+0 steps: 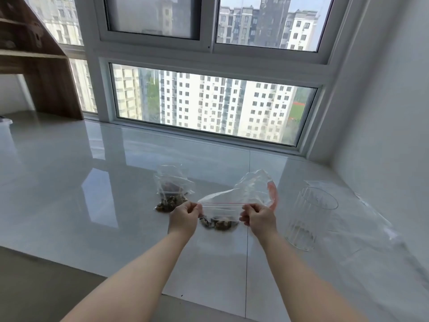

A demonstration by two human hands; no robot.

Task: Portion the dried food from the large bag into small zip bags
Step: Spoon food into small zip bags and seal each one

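Both hands are in the middle of the frame. The left hand [184, 217] and the right hand [258, 218] each pinch one end of a small zip bag [221, 211] at its red strip. Dried food [218, 224] sits in its bottom. Another filled bag [171, 191] lies behind, on the shiny desk [92, 182]. A clear glass [308, 219] stands at the right.

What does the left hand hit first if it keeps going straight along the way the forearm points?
Probably the filled small zip bag lying on the white surface just beyond the left hand, which pinches the held zip bag. Depth is unclear; it may pass above it toward the window.
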